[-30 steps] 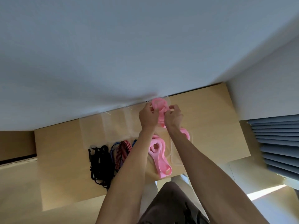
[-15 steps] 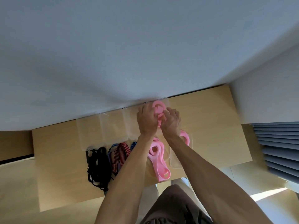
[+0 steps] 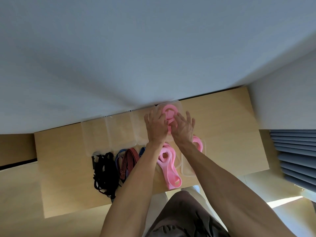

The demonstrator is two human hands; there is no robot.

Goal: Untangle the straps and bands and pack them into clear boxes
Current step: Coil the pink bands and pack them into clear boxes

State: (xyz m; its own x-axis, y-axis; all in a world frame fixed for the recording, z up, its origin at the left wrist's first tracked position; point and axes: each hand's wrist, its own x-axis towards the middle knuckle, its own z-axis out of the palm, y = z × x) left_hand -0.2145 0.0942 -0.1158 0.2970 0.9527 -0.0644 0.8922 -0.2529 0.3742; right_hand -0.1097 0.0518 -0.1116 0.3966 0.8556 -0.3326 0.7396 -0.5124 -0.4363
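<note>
I am packing: both my hands press a coiled pink band [image 3: 168, 112] down into the far clear box [image 3: 178, 106], which stands at the back of the desk [image 3: 227, 134] against the wall. My left hand [image 3: 156, 127] lies flat over the near part of the coil, its fingers straight and spread a little. My right hand [image 3: 182, 128] does the same beside it, its fingers apart and stretched forward, gripping nothing that I can see. The band lies in a round coil, so it points no clear way; the box's long axis runs away from me, toward the wall.

I judge the next move is to let the coil settle without springing open, lift off, and reach for another band. A loose pink band [image 3: 168, 166] lies near me between my forearms, long axis running toward me and slightly to the right. One more pink band [image 3: 198, 144] sits in a second box [image 3: 187, 170] under my right forearm. The black straps [image 3: 104, 170] and the striped strap [image 3: 129, 159] lie to my left, tangled, beside three bare boxes [image 3: 109, 132].
</note>
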